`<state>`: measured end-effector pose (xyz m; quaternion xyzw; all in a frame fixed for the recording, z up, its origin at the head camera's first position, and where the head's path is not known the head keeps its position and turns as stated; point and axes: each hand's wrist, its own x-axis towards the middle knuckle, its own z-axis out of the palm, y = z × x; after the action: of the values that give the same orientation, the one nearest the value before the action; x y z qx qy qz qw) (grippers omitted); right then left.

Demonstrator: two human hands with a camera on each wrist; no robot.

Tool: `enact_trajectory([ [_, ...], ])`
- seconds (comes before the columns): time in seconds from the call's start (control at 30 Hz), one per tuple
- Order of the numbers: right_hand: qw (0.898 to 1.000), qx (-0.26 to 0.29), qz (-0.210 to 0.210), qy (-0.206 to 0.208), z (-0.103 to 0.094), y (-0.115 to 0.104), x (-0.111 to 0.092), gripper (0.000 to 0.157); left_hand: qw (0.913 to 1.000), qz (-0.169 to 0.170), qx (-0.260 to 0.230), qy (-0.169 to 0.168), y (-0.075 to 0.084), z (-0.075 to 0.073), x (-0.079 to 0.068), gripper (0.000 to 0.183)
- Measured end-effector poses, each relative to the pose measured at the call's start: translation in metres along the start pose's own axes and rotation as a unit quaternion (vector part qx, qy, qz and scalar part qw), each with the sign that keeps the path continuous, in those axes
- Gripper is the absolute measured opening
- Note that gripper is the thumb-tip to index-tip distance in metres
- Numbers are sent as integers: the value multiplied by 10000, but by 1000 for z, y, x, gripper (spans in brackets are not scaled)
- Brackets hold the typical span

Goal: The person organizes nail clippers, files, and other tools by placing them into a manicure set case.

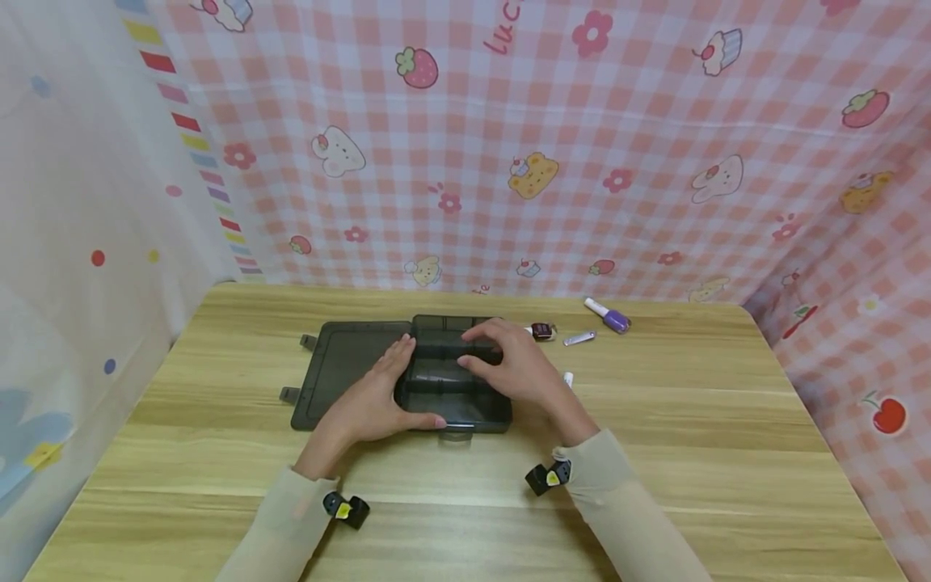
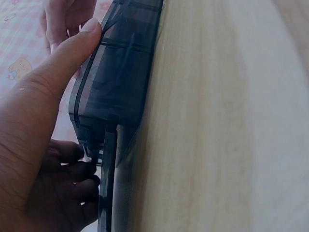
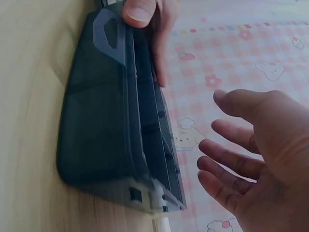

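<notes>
A dark translucent plastic storage box (image 1: pixel 447 402) lies with its hinged lid (image 1: pixel 349 368) folded out to the left on the table. Dividers split its tray into compartments, and I see nothing inside the visible ones. My left hand (image 1: pixel 371 404) holds the box at its hinge side. Its thumb (image 2: pixel 79 46) lies on the front rim, while the other fingers sit by the hinge. Over the right part of the tray is my right hand (image 1: pixel 520 368). In the right wrist view its fingers (image 3: pixel 231 157) are loosely bent, apart from the box, with nothing in them.
Right of the box lie a dark red nail polish bottle (image 1: pixel 542 331), a nail clipper (image 1: pixel 579 338) and a purple nail polish bottle (image 1: pixel 615 321) with a white cap. A white-ended item (image 1: pixel 568 378) is mostly hidden behind my right wrist. A checked curtain (image 1: pixel 465 162) hangs behind the table.
</notes>
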<state>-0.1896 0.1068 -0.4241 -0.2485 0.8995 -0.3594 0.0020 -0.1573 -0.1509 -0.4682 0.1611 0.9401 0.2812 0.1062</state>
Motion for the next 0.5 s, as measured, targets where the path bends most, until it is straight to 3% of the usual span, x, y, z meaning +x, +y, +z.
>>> enact_trajectory([
  [0.17,9999,-131,33,61,-6,6,-6,41,10000,-6,20,20,-1,1,1,139],
  [0.5,9986,-135,505,-48,-19,21,-23,60,10000,2,-15,34,-2,1,0,140],
])
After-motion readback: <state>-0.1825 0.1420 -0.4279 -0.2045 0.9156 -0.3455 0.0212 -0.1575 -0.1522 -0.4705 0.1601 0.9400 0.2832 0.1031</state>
